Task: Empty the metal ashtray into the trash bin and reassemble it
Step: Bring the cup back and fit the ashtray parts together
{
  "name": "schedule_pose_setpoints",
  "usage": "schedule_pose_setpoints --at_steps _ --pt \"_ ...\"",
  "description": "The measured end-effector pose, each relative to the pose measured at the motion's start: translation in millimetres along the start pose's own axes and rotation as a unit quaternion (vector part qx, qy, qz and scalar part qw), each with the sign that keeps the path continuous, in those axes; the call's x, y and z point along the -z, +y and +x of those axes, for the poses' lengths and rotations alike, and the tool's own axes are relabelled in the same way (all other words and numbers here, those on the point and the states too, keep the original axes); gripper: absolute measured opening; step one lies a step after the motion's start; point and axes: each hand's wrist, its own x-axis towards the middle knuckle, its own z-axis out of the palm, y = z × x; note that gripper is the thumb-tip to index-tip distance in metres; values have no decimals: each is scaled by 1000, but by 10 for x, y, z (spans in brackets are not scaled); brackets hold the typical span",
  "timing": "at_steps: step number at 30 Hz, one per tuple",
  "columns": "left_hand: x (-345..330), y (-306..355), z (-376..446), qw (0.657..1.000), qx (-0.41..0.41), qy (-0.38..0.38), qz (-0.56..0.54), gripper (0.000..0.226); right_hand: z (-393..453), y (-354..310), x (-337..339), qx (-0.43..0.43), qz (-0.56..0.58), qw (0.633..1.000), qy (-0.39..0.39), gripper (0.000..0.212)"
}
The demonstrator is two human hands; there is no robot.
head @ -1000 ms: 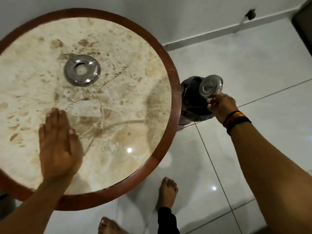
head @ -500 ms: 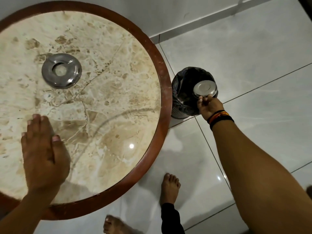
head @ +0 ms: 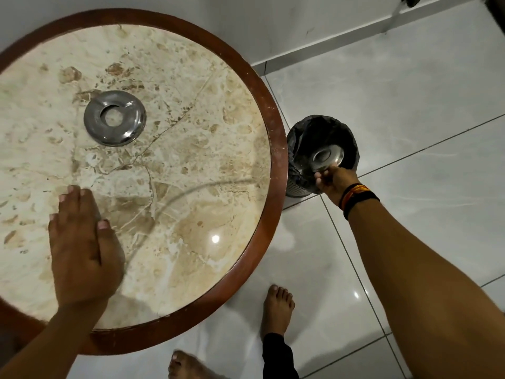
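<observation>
The ashtray's ring-shaped metal lid (head: 114,118) lies alone on the round marble table (head: 175,149), toward its far left. On the floor to the table's right stands a small trash bin (head: 306,138) lined with a black bag. My right hand (head: 334,180) is shut on the rim of the metal ashtray bowl (head: 325,157), holding it tipped over the bin's mouth with its shiny underside facing me. My left hand (head: 82,242) rests flat on the tabletop near its front left, fingers spread, holding nothing. The bowl's inside is hidden.
The table has a dark red wooden rim (head: 276,170) that nearly touches the bin. Glossy white floor tiles (head: 410,105) stretch to the right, and a white wall with a baseboard runs behind. My bare feet (head: 277,310) stand on the tiles below the table edge.
My right hand has turned the bowl over and lowered it into the bin's mouth. The left hand stays flat on the table; the view has shifted slightly.
</observation>
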Motion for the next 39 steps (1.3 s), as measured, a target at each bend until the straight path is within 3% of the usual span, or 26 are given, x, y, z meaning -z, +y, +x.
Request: schedule_pose_setpoints --at_steps 3,6,9,11,15,18,26,29,31,35,37,39 --pt "26 72 4 1000 13 -11 3 64 -123 -45 -52 22 -31 999 2 25" --pt "74 135 11 999 30 -13 8 64 -402 -141 -183 205 -130 969 38 19" --pt "110 172 14 999 34 -12 21 64 -908 -197 -357 464 -255 847 52 9" --pt "119 187 15 999 33 -15 19 64 -1314 -103 -523 567 -296 769 10 2" --pt "150 174 8 999 38 -14 23 63 -1965 372 -1025 636 -392 657 -99 10" --pt "179 168 -3 998 54 -5 16 62 -2284 771 -1355 640 -447 607 -148 26" --pt "156 190 41 997 67 -13 26 62 -2468 1206 -1589 570 -565 570 -176 15" --pt "159 148 45 997 66 -13 33 62 -2518 1130 -1624 539 -600 560 -187 35" --pt "145 156 36 998 65 -12 22 63 -2600 957 -1655 532 -583 587 -182 51" --pt "131 131 27 997 61 -21 31 64 -2659 499 -2219 579 -502 632 -116 59" --pt "117 119 42 997 57 -25 44 65 -2571 289 -2708 530 -547 638 -116 71" --pt "106 105 48 996 58 -26 57 65 -2495 163 -3154 443 -644 609 -132 87"
